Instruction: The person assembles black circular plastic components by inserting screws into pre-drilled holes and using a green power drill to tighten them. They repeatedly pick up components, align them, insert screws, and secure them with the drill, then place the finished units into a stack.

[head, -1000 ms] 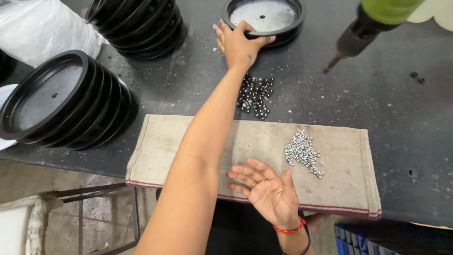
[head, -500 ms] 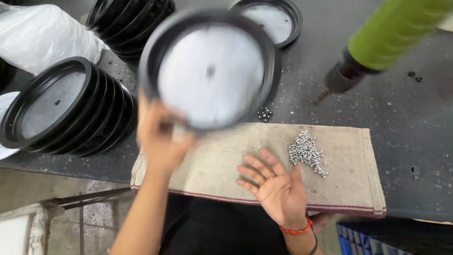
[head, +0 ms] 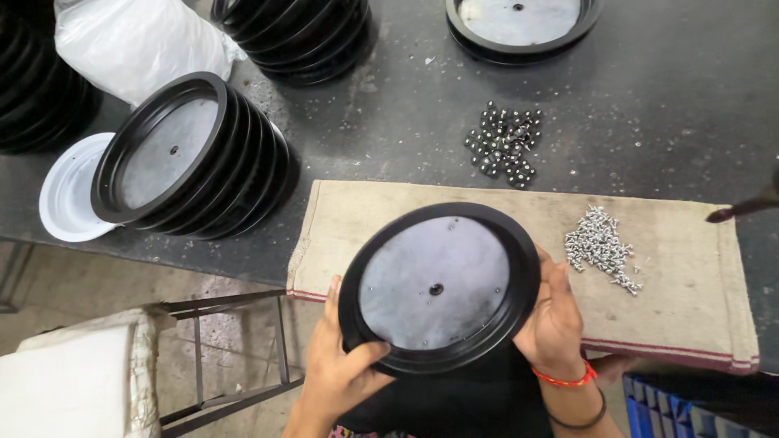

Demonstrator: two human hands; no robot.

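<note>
Since half a second before, the disc (head: 438, 288) had come down from high in the view to rest low over the near edge of the cloth (head: 673, 268), and the right hand (head: 556, 320), which had lain open and palm-up on the cloth, had closed onto it. The disc was round, with a thick glossy black rim raised about a flat, dull grey face that had a small hole at its centre and a few tiny holes near the edge. The left hand (head: 341, 365) gripped its lower left rim, thumb over the front lip and fingers behind; the right hand clasped the right rim, fingers curled against the edge, a red thread and a dark band at the wrist. The disc sat between the two hands, tilted up toward the camera. The cloth was coarse, tan, woven like sacking with a red stripe along its near hem, spread on a dark, scuffed surface (head: 665, 105). On it, right of the disc, lay a heap of small bright screws (head: 602, 247); beyond it, on the surface, a cluster of dark fasteners (head: 503, 144). A ribbed stack (head: 199, 158) of like discs leaned at left, a white plate (head: 69, 191) beside it, and a single disc (head: 523, 28) lay flat at the far edge.
</note>
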